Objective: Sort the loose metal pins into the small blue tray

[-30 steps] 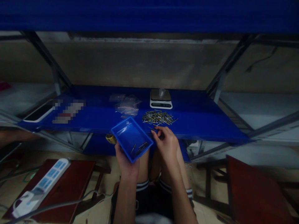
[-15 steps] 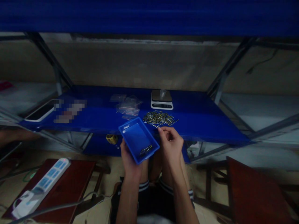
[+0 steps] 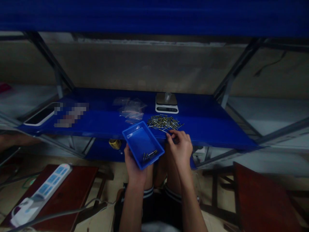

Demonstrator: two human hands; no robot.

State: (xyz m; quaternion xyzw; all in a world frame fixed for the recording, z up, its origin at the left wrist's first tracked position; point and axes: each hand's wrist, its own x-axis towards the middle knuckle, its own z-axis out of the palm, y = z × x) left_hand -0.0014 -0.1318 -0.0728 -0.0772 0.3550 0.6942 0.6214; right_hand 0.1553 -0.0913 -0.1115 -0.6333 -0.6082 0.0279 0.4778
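My left hand (image 3: 132,164) grips a small blue plastic tray (image 3: 142,137) from below and its left side, tilted in front of the shelf edge. Several thin metal pieces that look like screws (image 3: 150,156) lie in the tray's lower corner. A heap of similar gold and silver screws (image 3: 164,121) is spread on the blue shelf just beyond. At the heap's front edge my right hand (image 3: 181,146) has thumb and forefinger closed in a pinch, close to one screw's end. Whatever sits between those fingertips is too small to make out.
Behind the heap stands a white digital scale (image 3: 166,108) with a small clear cup (image 3: 168,96) on it. Clear plastic bags (image 3: 132,109) lie left of it; a phone (image 3: 43,114) is farther left. A power strip (image 3: 51,182) rests on a stool (image 3: 79,183); another stool (image 3: 263,199) stands right.
One more screw shows in the tray's lower corner. My right hand has shifted slightly right at the heap's edge. The left hand holds the tray almost unmoved.
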